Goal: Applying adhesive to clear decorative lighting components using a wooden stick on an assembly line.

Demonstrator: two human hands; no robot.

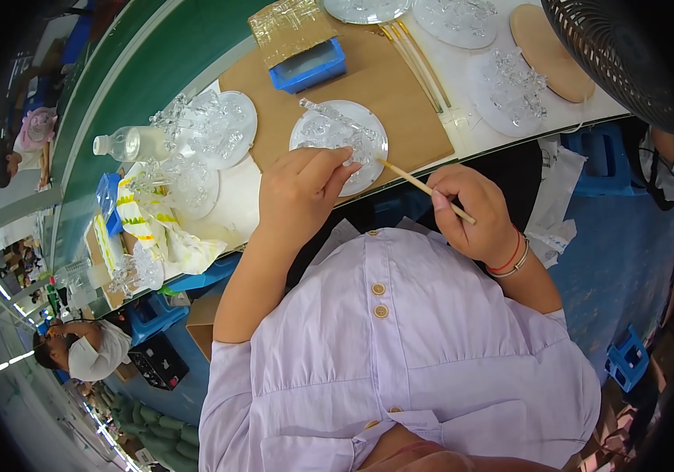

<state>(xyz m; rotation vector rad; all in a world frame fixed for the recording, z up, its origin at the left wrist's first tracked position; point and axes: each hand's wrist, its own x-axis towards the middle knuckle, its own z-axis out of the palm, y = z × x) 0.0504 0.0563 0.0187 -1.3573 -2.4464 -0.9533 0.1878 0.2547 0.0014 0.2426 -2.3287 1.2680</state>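
Observation:
A round white plate (367, 175) lies on brown cardboard in front of me, carrying several clear, glassy pieces (341, 126). My left hand (304, 185) is over the plate's near left part, thumb and fingers pinched together on a small clear piece, mostly hidden by the fingers. To the right, my right hand (475, 208) is closed around a thin paintbrush (412, 179) with a pale wooden handle. The brush slants up and left; its tip is at the plate's right edge, beside the clear pieces. Whether it touches them I cannot tell.
Behind the plate stands a blue tub (309, 67) with a taped cardboard flap (290, 31). Several slim brushes (419, 67) lie right of it. More plates of clear pieces (510, 90) flank the cardboard. A plastic bottle (128, 145) and a fan (620, 59) are at the sides.

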